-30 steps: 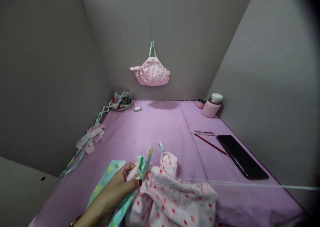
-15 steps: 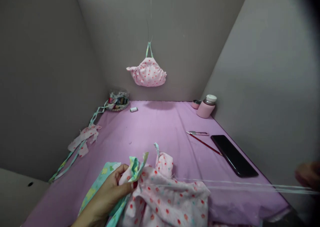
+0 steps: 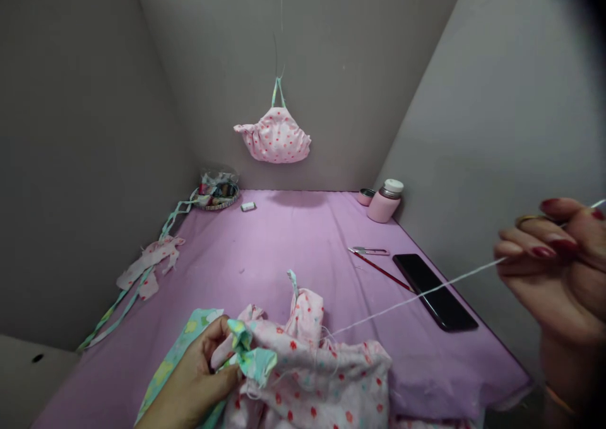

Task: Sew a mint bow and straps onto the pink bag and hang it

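At the bottom, my left hand (image 3: 201,366) pinches the edge of a pink dotted cloth (image 3: 331,378), close to a green and yellow fabric strip (image 3: 255,356). My right hand (image 3: 563,258) is raised at the far right, fingers closed on a white thread (image 3: 407,301). The thread runs slanting down to the gathered top of the cloth. Whether a needle is between the right fingers is hard to tell. Green floral fabric (image 3: 165,369) lies under and beside my left hand.
A black phone (image 3: 435,293), a red pencil-like stick (image 3: 383,270) and thread snips (image 3: 372,251) lie right. Behind are a pink jar (image 3: 383,205), a small tin (image 3: 366,195), a basket (image 3: 218,192) and a white block (image 3: 248,207). A dotted pouch (image 3: 277,139) hangs above; scraps (image 3: 149,265) lie left.
My right hand has come up and further into view, and the thread now slants upward to it as one line. The green strip in front of my left hand has folded downward.
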Demonstrator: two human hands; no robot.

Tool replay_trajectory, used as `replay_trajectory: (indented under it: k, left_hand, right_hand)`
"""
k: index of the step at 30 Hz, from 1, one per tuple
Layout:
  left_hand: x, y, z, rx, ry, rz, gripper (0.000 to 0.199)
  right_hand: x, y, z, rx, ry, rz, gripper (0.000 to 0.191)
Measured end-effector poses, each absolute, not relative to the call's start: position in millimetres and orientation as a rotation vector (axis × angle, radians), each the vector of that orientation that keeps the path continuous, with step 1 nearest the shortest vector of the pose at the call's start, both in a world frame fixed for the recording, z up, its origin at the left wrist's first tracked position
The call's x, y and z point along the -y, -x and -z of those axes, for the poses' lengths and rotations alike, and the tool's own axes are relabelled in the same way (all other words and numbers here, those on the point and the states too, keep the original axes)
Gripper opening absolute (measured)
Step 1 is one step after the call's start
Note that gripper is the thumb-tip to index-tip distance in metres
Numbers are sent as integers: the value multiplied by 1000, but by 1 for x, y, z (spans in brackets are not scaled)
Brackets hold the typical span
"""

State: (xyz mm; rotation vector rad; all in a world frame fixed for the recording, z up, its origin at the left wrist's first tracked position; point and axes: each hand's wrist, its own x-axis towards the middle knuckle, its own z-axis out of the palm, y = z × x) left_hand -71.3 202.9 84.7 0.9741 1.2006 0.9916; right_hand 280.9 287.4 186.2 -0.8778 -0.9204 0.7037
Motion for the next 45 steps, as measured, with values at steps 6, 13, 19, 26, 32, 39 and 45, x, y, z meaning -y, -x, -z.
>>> replay_trajectory:
  k: [6, 13, 19, 26, 32, 39, 45]
  left_hand:
    - [-202, 77, -84, -1169, -1021, -948, 18]
    - [-201, 77, -88, -1196, -1049, -914, 18]
    - [-200, 76, -83, -1223, -1059, -913, 20]
    - [-200, 76, -79, -1194, -1100, -883, 20]
    - [-201, 76, -83, -1133, -1042, -859, 16]
    - [-199, 76, -86, -1041, -900, -788, 16]
    - [-198, 76, -92, -1057, -884, -780, 21]
  right_hand:
    - [-298, -292, -183, 630, 704, -873, 22]
    - [-321, -295, -189, 506, 776, -892, 31]
    - [-329, -301, -184, 465, 761, -1049, 31]
    - [-332, -309, -181, 669, 723, -1136, 19]
    - [-337, -308, -180, 739, 803, -1000, 16]
    - [-340, -306, -177, 702, 944, -940, 18]
    - [-350, -304, -159, 910, 1060, -591, 12]
